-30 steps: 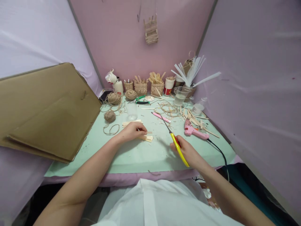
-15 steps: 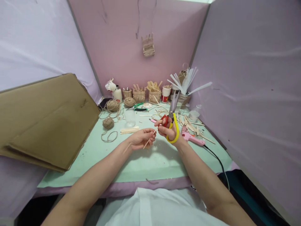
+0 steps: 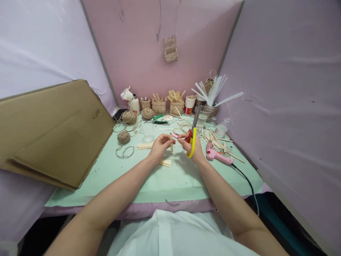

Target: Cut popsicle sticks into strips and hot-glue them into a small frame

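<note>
A pink glue gun lies on the green counter. Just left of the glue gun, the right hand is closed around the scissors. They have red and yellow handles, and the blades point up and away. Farther left of the glue gun, the left hand pinches a flat wood stick that stands almost upright. Loose wood bits lie just behind the glue gun. A small string ball sits well to its left.

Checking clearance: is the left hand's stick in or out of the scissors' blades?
Out: the left hand holds the stick apart from the scissors, whose blades extend beyond the right hand.
</note>
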